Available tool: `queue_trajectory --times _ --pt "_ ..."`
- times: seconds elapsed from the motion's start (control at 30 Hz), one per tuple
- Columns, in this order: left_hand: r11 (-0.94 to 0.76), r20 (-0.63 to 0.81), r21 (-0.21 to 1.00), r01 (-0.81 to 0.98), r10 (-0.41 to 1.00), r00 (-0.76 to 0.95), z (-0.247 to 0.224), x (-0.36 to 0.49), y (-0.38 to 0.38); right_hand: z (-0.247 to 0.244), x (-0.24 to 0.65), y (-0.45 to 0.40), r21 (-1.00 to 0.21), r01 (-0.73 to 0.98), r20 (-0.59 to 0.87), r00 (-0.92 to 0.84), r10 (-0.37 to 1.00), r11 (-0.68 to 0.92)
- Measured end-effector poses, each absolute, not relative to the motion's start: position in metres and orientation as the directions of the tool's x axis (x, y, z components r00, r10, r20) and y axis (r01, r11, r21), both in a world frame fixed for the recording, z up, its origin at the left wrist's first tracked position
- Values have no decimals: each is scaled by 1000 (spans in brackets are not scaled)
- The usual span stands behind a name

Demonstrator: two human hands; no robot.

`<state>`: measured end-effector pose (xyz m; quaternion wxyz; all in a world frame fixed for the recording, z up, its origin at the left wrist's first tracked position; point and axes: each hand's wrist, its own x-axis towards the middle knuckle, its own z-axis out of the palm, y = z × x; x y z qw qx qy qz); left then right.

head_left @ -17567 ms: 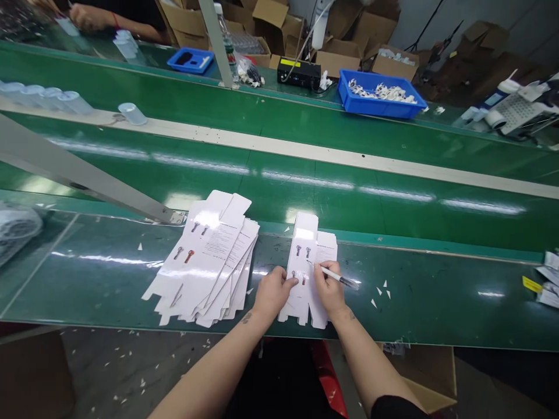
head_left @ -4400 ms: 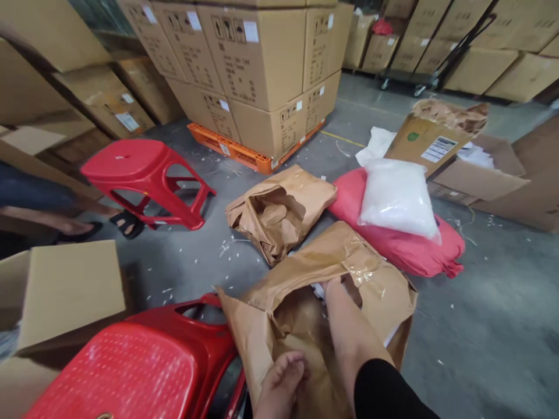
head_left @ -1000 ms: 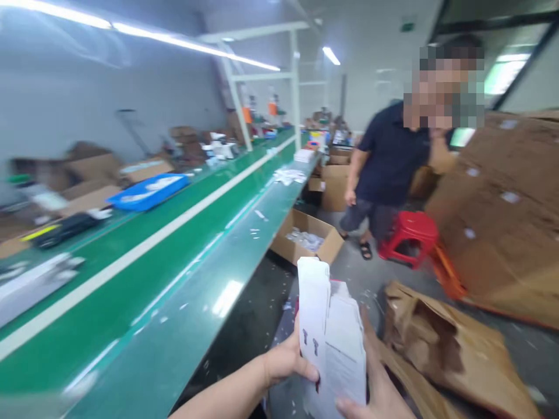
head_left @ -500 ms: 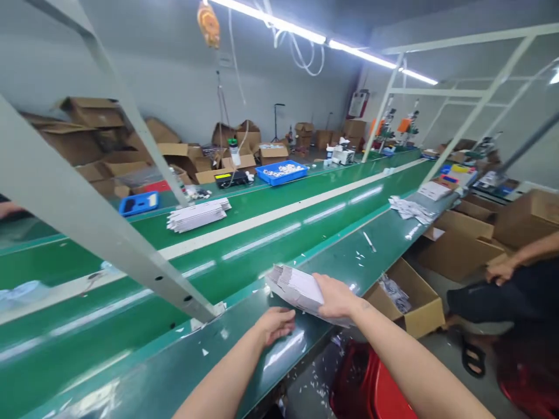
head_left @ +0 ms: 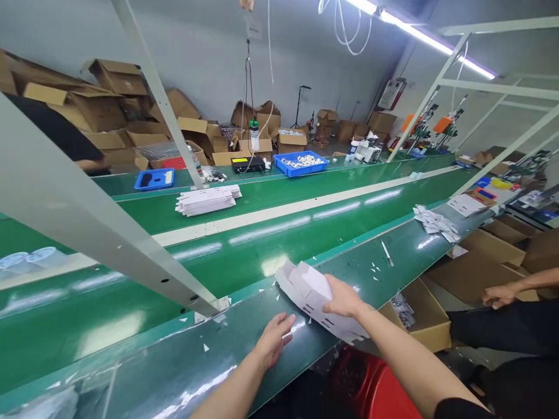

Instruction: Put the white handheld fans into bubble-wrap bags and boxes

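My right hand (head_left: 343,295) grips a stack of flat white cardboard box blanks (head_left: 308,291) with dark slots along the side. The stack is tilted over the dark green work ledge (head_left: 244,340), its lower end near the ledge's front edge. Just left of it, my left hand (head_left: 275,338) hangs over the ledge with fingers apart, holding nothing. Small white paper scraps (head_left: 206,347) lie around both hands.
A white metal post (head_left: 131,238) rises at the left. Beyond the ledge runs a green conveyor (head_left: 257,250) bearing another stack of white blanks (head_left: 207,199). A pen-like white tool (head_left: 386,254) lies to the right. Below are an open carton (head_left: 428,326) and a red stool (head_left: 384,384). A person's hand (head_left: 502,295) is at right.
The stack in my right hand has tipped, showing more of its slotted side. My left hand's fingers have spread. The whole view has shifted, and a person's dark sleeve now shows at far left.
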<state>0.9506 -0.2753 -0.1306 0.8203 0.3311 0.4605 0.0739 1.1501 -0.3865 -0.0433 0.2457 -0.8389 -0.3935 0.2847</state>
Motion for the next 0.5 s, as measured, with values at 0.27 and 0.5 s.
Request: queue_trajectory --times 0.27,0.5 --pt "389 -202 921 -25 531 823 -47 984 -248 -59 1144 -377 -944 -293 -247 312 918 -154" --pt "-403 -137 698 592 736 663 -15 984 -245 -114 1132 -373 -850 -386 -458 204 865 -359"
